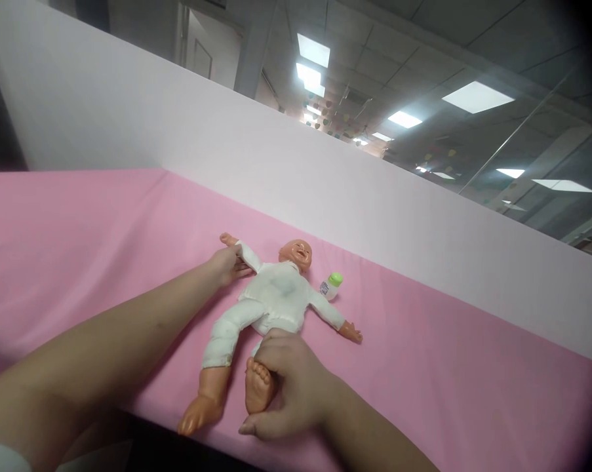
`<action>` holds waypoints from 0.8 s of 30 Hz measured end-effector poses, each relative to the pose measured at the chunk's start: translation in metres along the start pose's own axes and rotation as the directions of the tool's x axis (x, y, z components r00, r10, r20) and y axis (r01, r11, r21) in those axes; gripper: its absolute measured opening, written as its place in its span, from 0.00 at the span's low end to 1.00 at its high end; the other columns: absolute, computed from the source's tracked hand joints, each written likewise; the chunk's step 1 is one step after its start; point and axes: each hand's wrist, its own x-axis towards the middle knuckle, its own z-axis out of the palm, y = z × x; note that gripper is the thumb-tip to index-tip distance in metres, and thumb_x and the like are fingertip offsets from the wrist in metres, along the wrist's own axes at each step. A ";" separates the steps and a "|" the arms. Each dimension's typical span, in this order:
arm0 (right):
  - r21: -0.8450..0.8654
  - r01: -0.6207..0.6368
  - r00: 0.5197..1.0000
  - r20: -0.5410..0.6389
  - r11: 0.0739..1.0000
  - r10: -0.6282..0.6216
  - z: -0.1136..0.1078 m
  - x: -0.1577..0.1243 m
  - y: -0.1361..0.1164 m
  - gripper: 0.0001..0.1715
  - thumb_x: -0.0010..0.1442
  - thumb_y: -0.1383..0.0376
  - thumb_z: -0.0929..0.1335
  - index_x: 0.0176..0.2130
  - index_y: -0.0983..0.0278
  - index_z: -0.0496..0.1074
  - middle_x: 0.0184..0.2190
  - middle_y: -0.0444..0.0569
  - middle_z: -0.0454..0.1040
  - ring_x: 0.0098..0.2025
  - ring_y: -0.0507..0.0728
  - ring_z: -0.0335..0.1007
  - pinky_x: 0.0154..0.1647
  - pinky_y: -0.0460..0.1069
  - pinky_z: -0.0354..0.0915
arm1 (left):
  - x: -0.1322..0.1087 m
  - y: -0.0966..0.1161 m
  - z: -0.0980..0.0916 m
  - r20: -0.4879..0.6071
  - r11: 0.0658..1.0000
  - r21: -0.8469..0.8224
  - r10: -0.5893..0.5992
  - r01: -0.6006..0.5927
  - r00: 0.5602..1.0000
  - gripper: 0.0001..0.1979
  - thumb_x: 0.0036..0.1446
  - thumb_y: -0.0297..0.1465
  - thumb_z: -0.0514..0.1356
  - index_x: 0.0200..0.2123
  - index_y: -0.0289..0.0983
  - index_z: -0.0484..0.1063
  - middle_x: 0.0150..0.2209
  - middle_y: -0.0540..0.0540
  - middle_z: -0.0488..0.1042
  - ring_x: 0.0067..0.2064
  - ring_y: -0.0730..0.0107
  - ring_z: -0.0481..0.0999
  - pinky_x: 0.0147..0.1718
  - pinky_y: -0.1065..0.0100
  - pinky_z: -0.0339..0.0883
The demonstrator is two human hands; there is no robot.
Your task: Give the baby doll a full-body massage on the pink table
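Note:
A baby doll (271,298) in a white suit lies on its back on the pink table cover (448,367), arms spread. My left hand (225,265) grips the doll's sleeve on the arm that reaches toward the back left. My right hand (288,380) is wrapped around one of the doll's legs near its bare foot (257,387). The other leg stretches toward the table's front edge, its foot free. A small white bottle with a green cap (331,285) lies just beyond the doll's other arm.
A white partition wall (325,170) runs along the far side of the table. The table's near edge (177,436) passes right below the doll's feet. Ceiling lights and glass panels show above the wall.

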 end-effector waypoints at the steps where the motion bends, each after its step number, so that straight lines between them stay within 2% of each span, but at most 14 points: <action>1: -0.003 0.021 0.999 -0.035 1.000 -0.021 0.000 -0.001 0.001 0.35 0.46 0.35 0.72 0.23 0.59 0.57 0.19 0.39 0.60 0.23 0.50 0.58 0.29 0.50 0.63 | 0.000 -0.001 0.000 -0.004 1.000 0.010 0.008 -0.008 1.000 0.17 0.66 0.44 0.54 0.48 0.36 0.67 0.49 0.31 0.76 0.46 0.53 0.81 0.41 0.59 0.79; 6: -0.083 0.103 0.971 -0.207 0.991 -0.119 -0.001 -0.008 0.001 0.34 0.48 0.33 0.71 0.34 0.58 0.68 0.25 0.46 0.72 0.30 0.58 0.71 0.35 0.55 0.70 | -0.008 -0.005 0.007 0.030 0.985 0.096 0.145 -0.147 0.989 0.22 0.65 0.49 0.55 0.50 0.38 0.69 0.47 0.35 0.78 0.43 0.54 0.81 0.41 0.58 0.77; 8: -0.111 0.123 0.950 -0.274 0.986 -0.150 -0.005 -0.009 -0.003 0.34 0.49 0.35 0.71 0.40 0.59 0.70 0.29 0.48 0.75 0.31 0.59 0.73 0.37 0.56 0.71 | -0.016 -0.008 0.009 0.109 0.942 0.185 0.265 -0.281 0.958 0.21 0.66 0.48 0.55 0.50 0.39 0.71 0.47 0.39 0.78 0.45 0.55 0.80 0.44 0.58 0.76; 9: -0.118 0.128 0.938 -0.309 0.985 -0.159 -0.007 -0.010 -0.005 0.34 0.50 0.37 0.72 0.43 0.59 0.70 0.31 0.48 0.76 0.32 0.60 0.74 0.38 0.57 0.72 | -0.019 -0.009 0.010 0.169 0.885 0.271 0.344 -0.379 0.924 0.20 0.66 0.48 0.54 0.50 0.40 0.72 0.48 0.40 0.78 0.47 0.55 0.79 0.46 0.58 0.74; 11: -0.149 0.124 0.908 -0.381 0.981 -0.173 -0.014 -0.009 -0.008 0.33 0.52 0.40 0.72 0.47 0.59 0.70 0.35 0.50 0.79 0.35 0.61 0.76 0.42 0.60 0.73 | -0.025 -0.011 0.011 0.331 0.663 0.466 0.484 -0.586 0.810 0.22 0.66 0.48 0.54 0.54 0.42 0.73 0.51 0.42 0.78 0.52 0.53 0.77 0.52 0.56 0.71; 13: -0.213 0.097 0.888 -0.422 0.972 -0.181 -0.021 -0.008 -0.008 0.32 0.53 0.44 0.73 0.50 0.58 0.70 0.41 0.52 0.80 0.41 0.64 0.77 0.47 0.63 0.73 | -0.030 -0.014 0.011 0.492 0.382 0.587 0.532 -0.713 0.690 0.24 0.66 0.48 0.54 0.59 0.44 0.72 0.56 0.43 0.76 0.57 0.52 0.74 0.58 0.55 0.66; 14: -0.249 0.073 0.883 -0.434 0.966 -0.178 -0.024 -0.007 -0.006 0.32 0.53 0.46 0.73 0.52 0.57 0.70 0.45 0.53 0.79 0.45 0.66 0.77 0.50 0.65 0.72 | -0.031 -0.015 0.012 0.550 0.267 0.619 0.524 -0.738 0.651 0.26 0.66 0.48 0.54 0.62 0.45 0.71 0.59 0.42 0.74 0.59 0.51 0.73 0.60 0.55 0.63; 15: -0.278 0.041 0.881 -0.444 0.960 -0.166 -0.026 -0.007 -0.003 0.32 0.53 0.48 0.73 0.54 0.57 0.70 0.49 0.54 0.78 0.49 0.68 0.76 0.53 0.66 0.71 | -0.032 -0.016 0.013 0.591 0.176 0.644 0.505 -0.745 0.630 0.27 0.66 0.47 0.55 0.64 0.46 0.70 0.61 0.42 0.72 0.60 0.50 0.71 0.61 0.55 0.61; 16: -0.298 0.003 0.881 -0.451 0.954 -0.143 -0.028 -0.007 0.002 0.32 0.53 0.51 0.74 0.56 0.56 0.69 0.52 0.54 0.77 0.54 0.69 0.73 0.56 0.67 0.70 | -0.033 -0.017 0.013 0.612 0.109 0.668 0.483 -0.736 0.626 0.27 0.66 0.47 0.55 0.65 0.46 0.69 0.62 0.42 0.71 0.61 0.50 0.71 0.62 0.54 0.61; 18: -0.315 -0.087 0.882 -0.465 0.945 -0.074 -0.029 -0.006 0.013 0.32 0.54 0.57 0.73 0.57 0.56 0.69 0.59 0.54 0.72 0.60 0.70 0.69 0.61 0.69 0.66 | -0.034 -0.018 0.015 0.618 0.029 0.712 0.449 -0.701 0.646 0.27 0.66 0.46 0.54 0.66 0.48 0.68 0.62 0.41 0.70 0.61 0.49 0.70 0.62 0.53 0.61; 21: -0.279 -0.221 0.884 -0.461 0.935 0.072 -0.028 -0.007 0.035 0.29 0.57 0.62 0.72 0.58 0.57 0.69 0.63 0.54 0.68 0.65 0.69 0.63 0.65 0.70 0.62 | -0.036 -0.017 0.016 0.616 -0.029 0.741 0.428 -0.671 0.661 0.26 0.67 0.46 0.53 0.66 0.51 0.67 0.61 0.41 0.70 0.61 0.47 0.70 0.60 0.51 0.62; 24: -0.191 -0.315 0.878 -0.429 0.930 0.209 -0.028 -0.008 0.054 0.30 0.60 0.61 0.71 0.61 0.58 0.68 0.65 0.55 0.66 0.67 0.68 0.61 0.67 0.69 0.61 | -0.037 -0.017 0.017 0.630 -0.064 0.742 0.406 -0.667 0.662 0.27 0.67 0.46 0.52 0.67 0.51 0.66 0.62 0.39 0.69 0.63 0.44 0.68 0.61 0.48 0.61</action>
